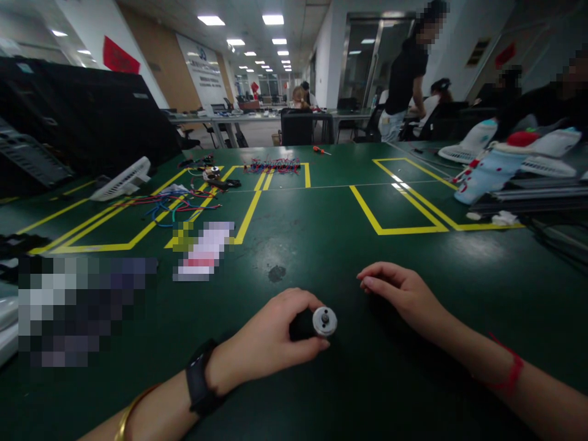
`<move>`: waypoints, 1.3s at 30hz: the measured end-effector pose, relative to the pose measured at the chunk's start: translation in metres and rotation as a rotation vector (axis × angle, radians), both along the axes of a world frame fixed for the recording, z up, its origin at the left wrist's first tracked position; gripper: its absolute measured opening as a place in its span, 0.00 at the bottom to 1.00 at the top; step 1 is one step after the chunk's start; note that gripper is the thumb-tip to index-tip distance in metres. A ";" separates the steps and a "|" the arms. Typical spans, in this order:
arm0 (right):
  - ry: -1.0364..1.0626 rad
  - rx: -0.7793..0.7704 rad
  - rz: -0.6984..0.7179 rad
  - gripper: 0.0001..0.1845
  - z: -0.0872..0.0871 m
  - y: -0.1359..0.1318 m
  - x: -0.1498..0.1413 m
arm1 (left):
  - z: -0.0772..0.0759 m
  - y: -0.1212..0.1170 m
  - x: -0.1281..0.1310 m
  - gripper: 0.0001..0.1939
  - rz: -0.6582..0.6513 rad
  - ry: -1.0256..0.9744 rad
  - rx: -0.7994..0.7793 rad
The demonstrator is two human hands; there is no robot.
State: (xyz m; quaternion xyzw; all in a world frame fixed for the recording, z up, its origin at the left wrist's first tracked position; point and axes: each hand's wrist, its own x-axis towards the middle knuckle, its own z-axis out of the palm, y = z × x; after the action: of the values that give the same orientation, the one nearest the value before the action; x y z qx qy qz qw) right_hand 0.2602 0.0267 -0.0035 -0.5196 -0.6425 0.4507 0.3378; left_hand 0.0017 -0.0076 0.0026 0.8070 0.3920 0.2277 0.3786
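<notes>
The left hand point(285, 331) grips a short round metal cylinder point(324, 321) over the part of the green desk point(316, 245) nearest the wearer, midway between its left and right edges. The thumb lies along the near side of the cylinder and the index finger along the far side; the round end faces up toward the camera, showing a dark central stub with small holes beside it. Whether its base touches the desk cannot be told. The right hand point(408, 300) is just beside it, toward the right edge, loosely curled with a gap between thumb and palm and the thumb close to the fingertips. A dark stain point(277, 274) marks the surface beyond the left hand. An orange-handled screwdriver point(318, 150) lies close to the desk's far edge, with a bundle of red and blue wires point(275, 166) to its left. Loose coloured wires point(172, 208) spread nearer the left edge, beside a white slatted piece point(122, 180). Toward the right edge, a light-blue bottle point(487, 174) with a red top leans beside a stack of dark bars point(546, 199).
</notes>
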 end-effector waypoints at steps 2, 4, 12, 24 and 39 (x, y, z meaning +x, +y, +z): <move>-0.023 0.002 0.011 0.10 0.001 0.001 0.000 | -0.001 -0.001 0.000 0.15 0.001 0.001 -0.006; -0.061 0.023 0.042 0.09 0.001 0.001 -0.001 | -0.001 -0.001 0.000 0.15 0.003 0.002 -0.008; -0.299 0.269 0.293 0.05 0.003 -0.007 -0.010 | -0.001 0.000 0.000 0.14 0.001 0.000 0.003; -0.121 0.259 0.297 0.07 0.011 -0.021 -0.027 | -0.002 0.000 0.001 0.14 0.003 0.019 0.015; -0.352 0.618 0.176 0.04 0.030 -0.033 -0.043 | -0.004 0.000 0.002 0.12 0.023 0.046 0.045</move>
State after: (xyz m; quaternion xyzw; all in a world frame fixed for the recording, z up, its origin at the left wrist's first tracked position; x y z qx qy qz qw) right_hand 0.2176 -0.0060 0.0267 -0.4054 -0.8387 0.1665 0.3232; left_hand 0.0034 -0.0076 -0.0009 0.8157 0.4048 0.2220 0.3486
